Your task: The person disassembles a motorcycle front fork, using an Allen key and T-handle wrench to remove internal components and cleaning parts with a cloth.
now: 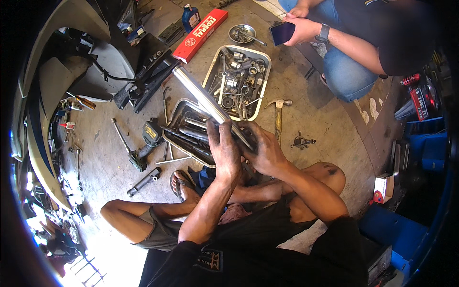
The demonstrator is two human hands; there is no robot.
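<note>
- the long shiny metal tube (pixel 201 95) slants from the upper left down into both hands, its free end up over the floor (pixel 325 119) near the red box (pixel 201 29), its lower end buried in the grip above the person's lap.
- the left hand (pixel 224 149) is wrapped round the tube from the left, fingers (pixel 213 128) curled and clamped on it, greasy and dark.
- the right hand (pixel 262 150) closes on the lower end from the right, fingers (pixel 246 130) pressed against the tube just beside the left hand's; what they do at the very end is hidden.
- judgement: with so much tube sticking out, the work goes best if the left hand holds it steady and the right does the fine work, keeping the free end off the near tray (pixel 179 107) of dark rods directly beneath it.
- judgement: oily hands on polished metal may slip, so a firm full-hand hold seems wiser than fingertips.
- smaller things around: a far tray (pixel 266 60) of sockets and parts, a hammer (pixel 278 115) right of the hands, a cordless driver (pixel 148 136) on the left.
</note>
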